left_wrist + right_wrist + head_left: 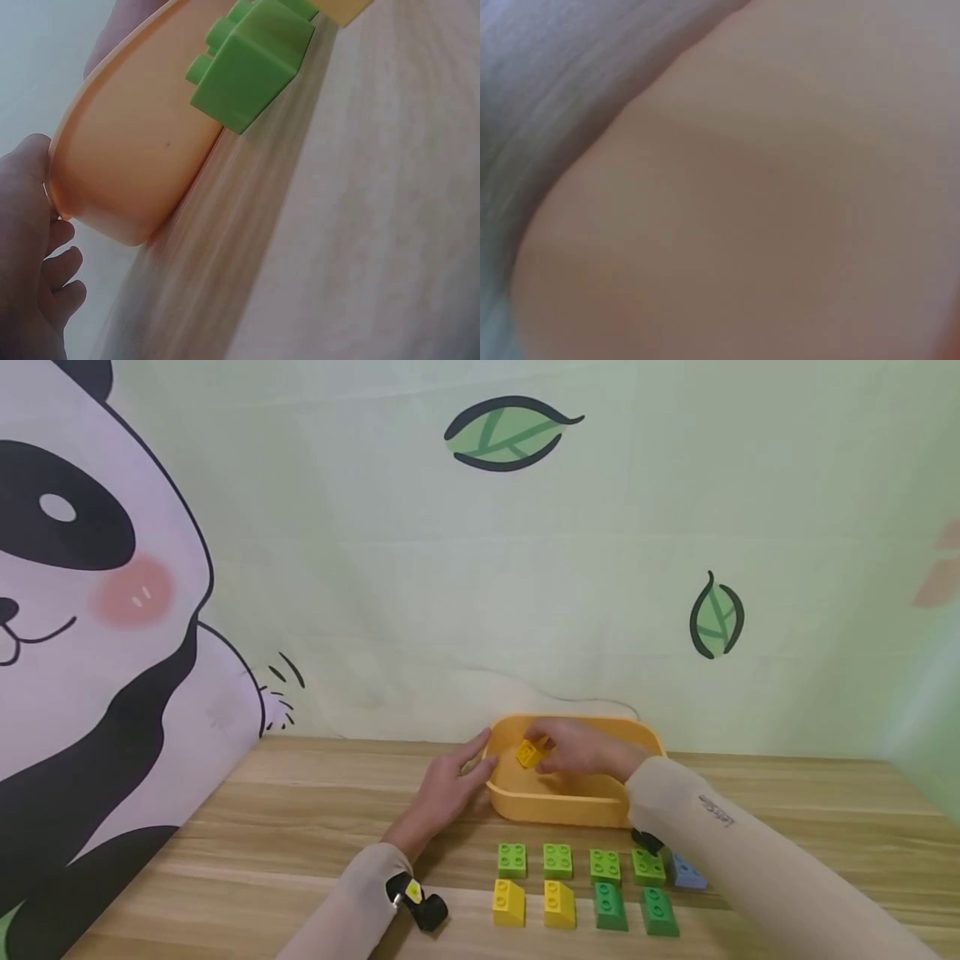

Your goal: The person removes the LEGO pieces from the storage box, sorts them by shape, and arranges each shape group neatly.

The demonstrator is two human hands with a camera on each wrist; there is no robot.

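Over the inside of an orange plastic bin [558, 810], my right hand [573, 747] pinches a small yellow toy brick [527, 753] between thumb and fingers. My left hand [448, 789] rests against the bin's left end, its thumb and index finger spread along the rim. In the left wrist view, that hand [26, 247] touches the bin's wall [135, 150]. Skin fills most of the right wrist view, too close and blurred to show the brick.
Before the bin, light green bricks [512, 860] and a partly covered blue brick [687, 872] form a row. Nearer stand two yellow sloped bricks [508, 903] and two dark green sloped bricks [611, 907]. A patterned cloth [585, 568] hangs behind the wooden table [337, 793].
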